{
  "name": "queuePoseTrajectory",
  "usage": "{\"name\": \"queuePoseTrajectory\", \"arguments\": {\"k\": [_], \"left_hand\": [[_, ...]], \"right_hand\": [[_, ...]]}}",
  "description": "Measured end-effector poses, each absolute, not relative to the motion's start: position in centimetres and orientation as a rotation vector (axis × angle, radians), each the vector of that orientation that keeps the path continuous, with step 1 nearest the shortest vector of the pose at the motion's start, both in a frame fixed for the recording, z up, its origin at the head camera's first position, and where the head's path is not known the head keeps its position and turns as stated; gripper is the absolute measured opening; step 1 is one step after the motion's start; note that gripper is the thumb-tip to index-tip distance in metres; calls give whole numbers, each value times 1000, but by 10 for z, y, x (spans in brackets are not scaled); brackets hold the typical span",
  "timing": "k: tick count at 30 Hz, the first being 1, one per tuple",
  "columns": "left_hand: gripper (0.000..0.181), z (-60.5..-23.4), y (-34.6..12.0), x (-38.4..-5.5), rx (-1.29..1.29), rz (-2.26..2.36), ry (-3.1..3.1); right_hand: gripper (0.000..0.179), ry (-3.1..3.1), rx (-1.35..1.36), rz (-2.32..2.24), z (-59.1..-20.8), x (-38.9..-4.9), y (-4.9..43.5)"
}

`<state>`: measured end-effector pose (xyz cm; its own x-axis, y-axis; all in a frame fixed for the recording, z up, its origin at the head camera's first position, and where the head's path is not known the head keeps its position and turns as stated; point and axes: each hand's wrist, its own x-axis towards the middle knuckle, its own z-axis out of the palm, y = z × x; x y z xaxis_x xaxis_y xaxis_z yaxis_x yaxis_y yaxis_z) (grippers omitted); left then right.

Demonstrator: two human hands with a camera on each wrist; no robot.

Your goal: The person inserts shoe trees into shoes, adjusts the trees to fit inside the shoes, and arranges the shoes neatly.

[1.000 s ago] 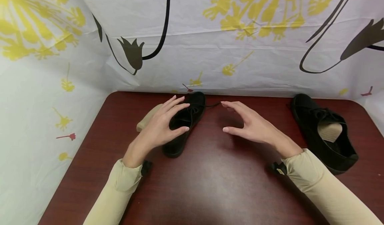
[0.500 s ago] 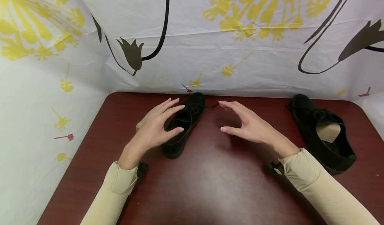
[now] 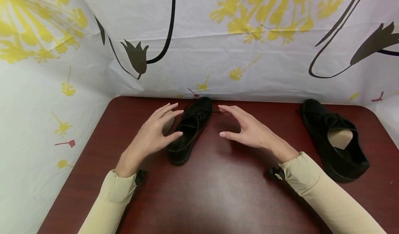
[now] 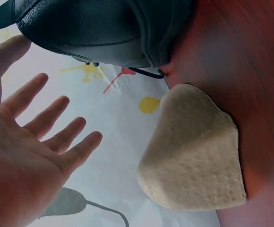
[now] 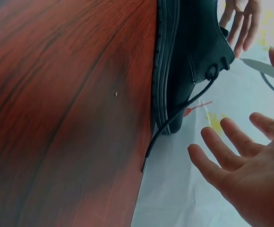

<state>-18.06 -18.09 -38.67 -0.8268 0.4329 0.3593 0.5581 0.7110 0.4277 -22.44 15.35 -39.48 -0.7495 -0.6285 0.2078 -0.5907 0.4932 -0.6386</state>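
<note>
A black lace-up shoe point(image 3: 194, 119) lies on the table near its far edge, toe pointing away. Its loose lace point(image 5: 172, 117) hangs down the side in the right wrist view. My left hand point(image 3: 149, 131) is over the shoe's left side, fingers spread and relaxed, holding nothing. Partly hidden behind that hand is a beige moulded shoe insert point(image 3: 169, 124); the left wrist view shows the insert point(image 4: 193, 151) whole, standing on the tabletop. To the right of the shoe, my right hand point(image 3: 254, 130) hovers with straight, spread fingers, fingertips near the lace end.
A second black lace-up shoe point(image 3: 319, 137) sits at the right of the dark red table point(image 3: 224, 192), with a beige insert point(image 3: 340, 138) inside it. White printed cloth point(image 3: 193, 67) hangs behind the table and along its left. Small dark devices are strapped under both wrists.
Both hands have drifted left. My left hand has moved off the shoe's opening, showing more of it, while my right hand has come closer to the shoe. The shoes stay in place.
</note>
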Motion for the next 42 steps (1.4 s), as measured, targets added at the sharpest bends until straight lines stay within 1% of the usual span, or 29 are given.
{"name": "queuePoseTrajectory", "arguments": {"k": [15,26,42], "left_hand": [[55,-390,-195,-179,-734,-789,-2651],[61,-398,-212,-176,-664,-786,-2678],[66,-405,-231,-169,-592,-783,-2749]], "right_hand": [[73,2659,-1086,-1123,-395,-228,144],[80,2635,-1069,-1077,-398,-225,124],[76,2687,-1061,-1073,-407,-224,112]]}}
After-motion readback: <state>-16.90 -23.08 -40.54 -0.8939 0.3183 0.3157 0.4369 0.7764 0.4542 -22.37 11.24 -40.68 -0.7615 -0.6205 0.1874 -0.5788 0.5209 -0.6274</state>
